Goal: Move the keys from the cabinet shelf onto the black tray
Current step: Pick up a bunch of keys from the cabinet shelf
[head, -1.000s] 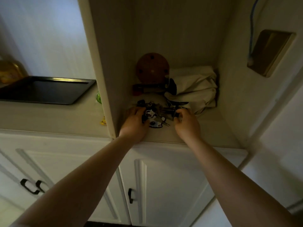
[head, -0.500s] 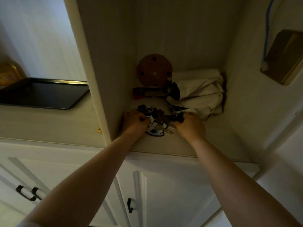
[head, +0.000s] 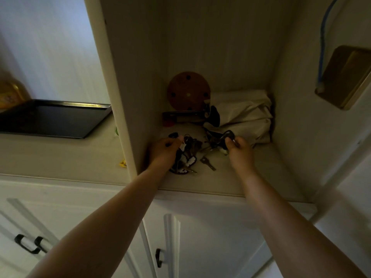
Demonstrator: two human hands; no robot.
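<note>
keys [head: 189,155] dim, tangled, count unclear | left hand [head: 163,152] clutches 1 clump | right hand [head: 239,151] pinches another | black tray [head: 60,119] beyond cabinet wall [head: 128,87]

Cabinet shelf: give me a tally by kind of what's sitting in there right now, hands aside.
Pile of keys, individual keys too tangled to count: 1
Round brown disc leaning on the back wall: 1
Beige cloth bundle: 1
Long dark bar-shaped item, unclear what it is: 1
Total: 4

The left hand and the right hand are both on the key pile.
</note>
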